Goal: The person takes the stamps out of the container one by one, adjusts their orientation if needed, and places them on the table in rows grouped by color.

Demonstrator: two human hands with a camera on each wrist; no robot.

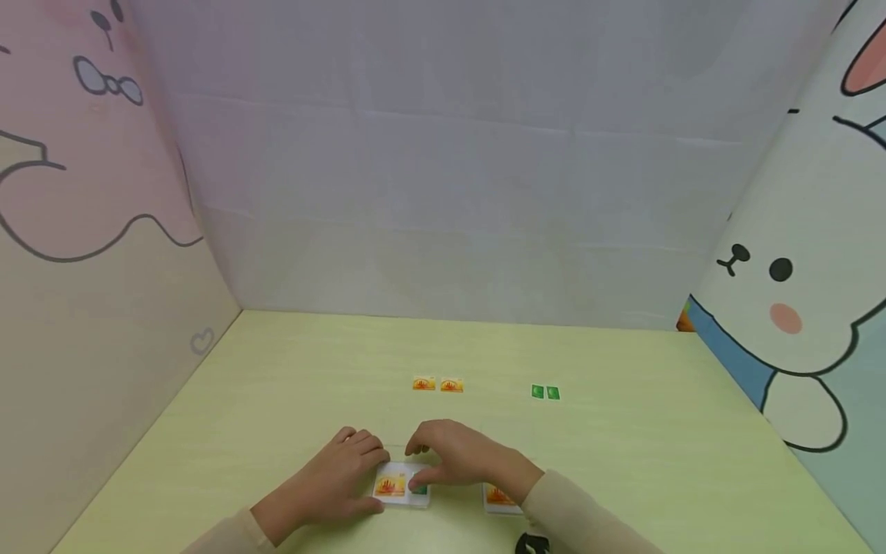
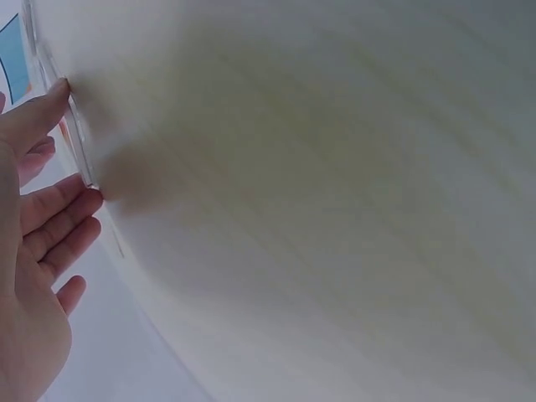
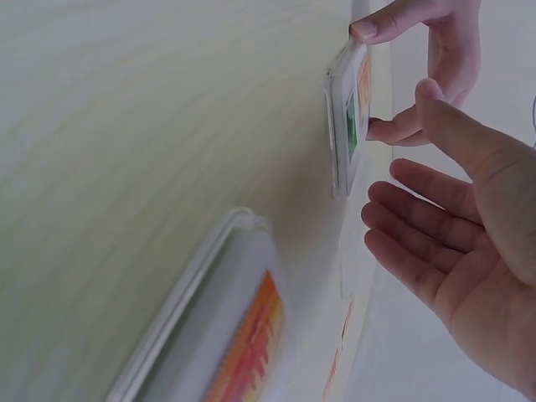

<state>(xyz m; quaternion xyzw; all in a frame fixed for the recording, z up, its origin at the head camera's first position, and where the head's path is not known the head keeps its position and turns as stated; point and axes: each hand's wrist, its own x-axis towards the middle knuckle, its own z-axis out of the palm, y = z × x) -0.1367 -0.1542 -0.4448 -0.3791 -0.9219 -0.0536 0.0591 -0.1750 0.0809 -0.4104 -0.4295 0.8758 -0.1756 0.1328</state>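
Observation:
A flat white case point(image 1: 410, 500) lies on the table between the hands, bearing an orange picture stamp point(image 1: 390, 485) and a green stamp point(image 3: 352, 122). My left hand point(image 1: 335, 481) holds its left side, thumb at the near corner and fingers at the far one. Over the case's right part hovers my right hand point(image 1: 460, 454), fingers loosely bent and nothing in them. Its thumb overlaps the green stamp in the head view. A second white case point(image 3: 251, 251) with an orange stamp lies to the right, partly hidden by the right wrist in the head view.
Farther back on the table point(image 1: 311, 354) lie two orange stamps point(image 1: 438, 384) side by side, and two green stamps point(image 1: 545, 392) to their right. A black object point(image 1: 531, 544) shows at the bottom edge by the right sleeve. Printed panels and a pale backdrop enclose the table.

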